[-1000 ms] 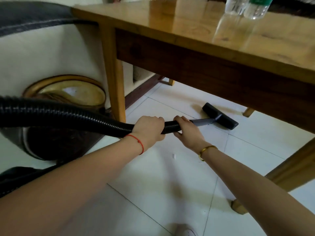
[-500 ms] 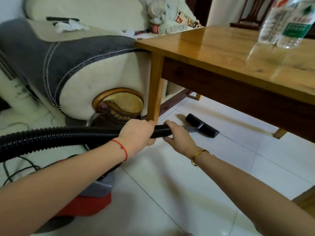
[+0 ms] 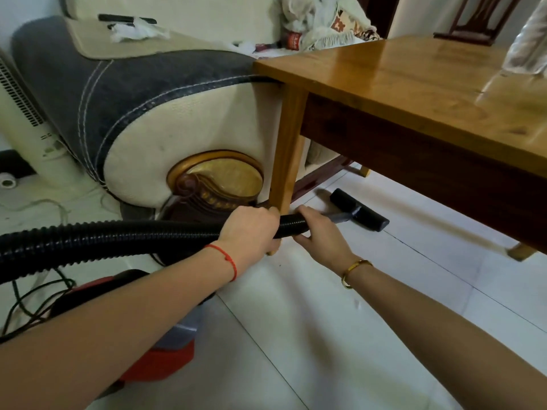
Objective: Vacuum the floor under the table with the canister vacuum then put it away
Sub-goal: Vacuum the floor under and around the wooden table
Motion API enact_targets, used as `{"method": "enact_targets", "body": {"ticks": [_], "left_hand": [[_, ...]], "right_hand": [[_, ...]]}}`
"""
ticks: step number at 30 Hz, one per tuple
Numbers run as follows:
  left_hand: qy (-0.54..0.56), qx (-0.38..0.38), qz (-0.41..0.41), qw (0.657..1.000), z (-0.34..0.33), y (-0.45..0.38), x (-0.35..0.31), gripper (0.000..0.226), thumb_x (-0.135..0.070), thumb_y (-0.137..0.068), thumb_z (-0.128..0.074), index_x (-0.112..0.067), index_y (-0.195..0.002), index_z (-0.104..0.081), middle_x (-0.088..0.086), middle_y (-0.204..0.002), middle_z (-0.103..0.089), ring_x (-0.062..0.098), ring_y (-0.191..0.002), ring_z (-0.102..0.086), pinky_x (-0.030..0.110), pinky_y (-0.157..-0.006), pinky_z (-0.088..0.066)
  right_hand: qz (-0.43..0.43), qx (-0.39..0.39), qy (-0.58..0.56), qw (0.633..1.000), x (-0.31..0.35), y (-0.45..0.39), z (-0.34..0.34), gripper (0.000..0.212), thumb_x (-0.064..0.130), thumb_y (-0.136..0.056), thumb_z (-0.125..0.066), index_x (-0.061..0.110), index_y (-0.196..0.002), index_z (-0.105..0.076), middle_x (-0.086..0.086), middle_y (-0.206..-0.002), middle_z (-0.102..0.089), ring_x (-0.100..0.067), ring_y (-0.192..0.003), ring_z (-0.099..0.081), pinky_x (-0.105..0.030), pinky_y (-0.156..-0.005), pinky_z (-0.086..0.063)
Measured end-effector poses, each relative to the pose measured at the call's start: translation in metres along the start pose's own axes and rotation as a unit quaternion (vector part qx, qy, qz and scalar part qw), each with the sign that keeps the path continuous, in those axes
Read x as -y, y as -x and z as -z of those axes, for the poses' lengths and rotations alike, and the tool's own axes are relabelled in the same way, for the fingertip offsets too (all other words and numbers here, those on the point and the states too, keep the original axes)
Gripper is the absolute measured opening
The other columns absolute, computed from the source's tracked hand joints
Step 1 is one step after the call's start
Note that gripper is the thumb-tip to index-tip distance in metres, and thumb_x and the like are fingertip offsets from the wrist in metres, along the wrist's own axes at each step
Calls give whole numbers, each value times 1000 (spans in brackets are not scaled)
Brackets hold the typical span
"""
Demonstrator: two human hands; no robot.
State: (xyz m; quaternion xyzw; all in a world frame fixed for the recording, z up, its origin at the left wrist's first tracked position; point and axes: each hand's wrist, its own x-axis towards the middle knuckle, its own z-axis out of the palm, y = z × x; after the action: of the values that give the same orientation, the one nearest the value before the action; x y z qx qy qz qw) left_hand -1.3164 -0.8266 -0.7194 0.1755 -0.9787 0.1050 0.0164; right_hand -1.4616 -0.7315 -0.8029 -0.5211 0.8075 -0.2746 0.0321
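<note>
The black floor nozzle [image 3: 358, 213] lies flat on the white tile floor [image 3: 340, 335] under the desk [image 3: 414, 84]. At its 8 o'clock, the right hand [image 3: 321, 236] and left hand [image 3: 250, 229] are each clamped around the ribbed hose [image 3: 118, 241]. The red canister [image 3: 165, 359] sits beneath the left forearm.

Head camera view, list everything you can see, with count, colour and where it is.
Table: one, golden wood, upper right.
Bottle: at least one, clear, blurred, on table's right edge.
Floor head: one, black, on white tiles under table.
Hose: one, black ribbed, from left to centre.
Canister vacuum: one, red and grey, lower left.
Sofa: one, cream and grey, behind table leg.
Chair: one, dark wood, top right.
Left hand: gripping hose.
Right hand: gripping hose end.
</note>
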Motion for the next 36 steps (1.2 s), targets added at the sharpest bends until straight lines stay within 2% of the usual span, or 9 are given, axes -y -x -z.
{"method": "enact_targets", "body": {"ticks": [6,10,14,17,20,22,27,31,36], "left_hand": [[-22,1,-9,1000,-35,-54,-41,32,-33,-94,-51,-11,-118,-50,6,-104,-65,25,-89,-65,32,-64,-39],[3,3,-15,1000,-53,-90,-68,30,-32,-95,-51,-12,-117,-54,4,-101,-64,21,-84,-63,29,-63,-40],[26,-14,-15,999,-69,-124,-89,30,-34,-92,-54,-13,-114,-56,3,-99,-65,20,-81,-61,29,-64,-40],[45,-3,-26,999,-77,-146,-103,32,-33,-92,-54,-11,-115,-54,3,-99,-63,20,-87,-63,29,-65,-39],[44,20,-25,999,-80,-160,-111,32,-34,-93,-53,-10,-115,-54,2,-86,-53,19,-75,-52,28,-63,-38],[36,12,-30,999,-81,-164,-113,33,-34,-93,-53,-9,-115,-54,2,-87,-55,19,-73,-51,28,-62,-37],[30,-8,-62,998,-78,-153,-103,35,-36,-92,-53,-9,-115,-53,5,-100,-63,23,-87,-63,29,-64,-40],[31,-1,-70,997,-68,-124,-84,38,-38,-91,-53,-11,-118,-51,6,-100,-62,23,-86,-63,30,-64,-45],[10,-4,-84,996,-49,-75,-58,38,-39,-93,-52,-12,-119,-50,6,-104,-63,22,-88,-63,28,-60,-38]], "right_hand": [[-7,-14,50,999,-65,-4,4,25,17,-84,-66,16,-104,-51,-1,-100,-58,-19,-89,-56,-32,-72,-48],[-29,-8,71,997,-109,-8,9,26,19,-88,-64,12,-109,-51,-7,-103,-57,-25,-89,-56,-35,-70,-45],[-54,0,69,996,-149,-16,15,28,24,-87,-67,10,-105,-51,-10,-101,-58,-27,-88,-58,-40,-73,-50],[-64,27,78,995,-176,-24,20,34,29,-85,-70,11,-105,-51,-8,-102,-56,-25,-89,-57,-32,-72,-43],[-76,69,93,990,-191,-30,28,35,27,-86,-69,9,-109,-49,-7,-103,-52,-21,-88,-51,-27,-74,-36],[-74,69,95,990,-195,-31,31,32,26,-87,-68,9,-107,-48,-4,-99,-49,-19,-85,-49,-26,-73,-35],[-52,35,108,992,-183,-18,30,27,26,-88,-65,12,-103,-49,-2,-98,-53,-18,-82,-50,-25,-69,-36],[-61,12,115,991,-147,-2,24,25,25,-87,-64,14,-103,-48,-1,-97,-55,-18,-81,-51,-29,-65,-40],[-53,-16,132,990,-93,19,14,26,26,-82,-63,12,-99,-50,-4,-90,-57,-21,-78,-53,-35,-60,-44]]}}
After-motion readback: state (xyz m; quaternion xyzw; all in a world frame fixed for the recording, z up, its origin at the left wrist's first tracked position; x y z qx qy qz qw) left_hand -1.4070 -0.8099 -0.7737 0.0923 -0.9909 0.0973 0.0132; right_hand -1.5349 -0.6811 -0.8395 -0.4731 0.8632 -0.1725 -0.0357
